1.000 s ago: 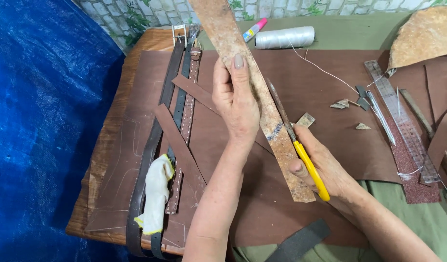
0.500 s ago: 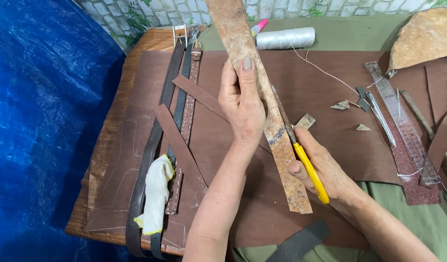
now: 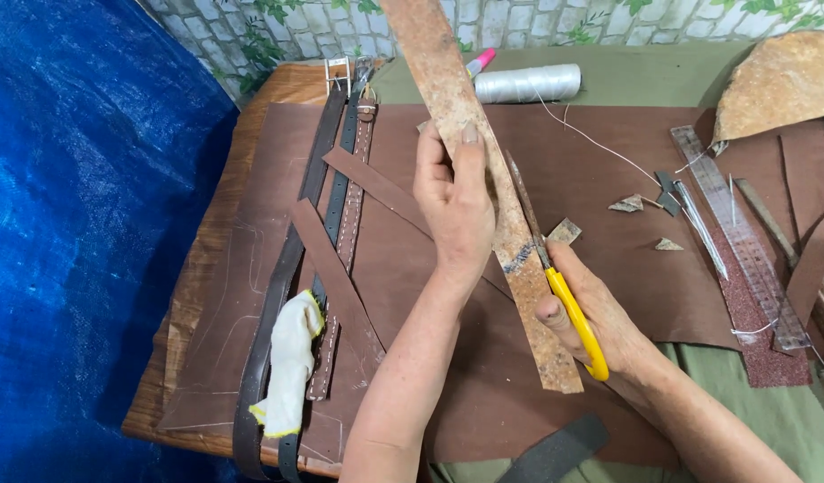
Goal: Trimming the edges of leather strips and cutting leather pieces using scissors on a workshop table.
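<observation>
Long leather strip (image 3: 483,188) held up over the brown surface (image 3: 608,233), left hand (image 3: 452,206) pinching its upper middle. Right hand (image 3: 600,326) closed around yellow-handled scissors (image 3: 568,304), blades apparently at the strip's edge. Probably light, floppy; best gripped near the cut.

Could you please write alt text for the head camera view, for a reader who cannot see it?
A person's left hand holds up a long mottled tan leather strip while the right hand works yellow-handled scissors along its edge. Below lies a brown leather sheet on a wooden table, with dark belts, a thread spool and a clear ruler.
</observation>
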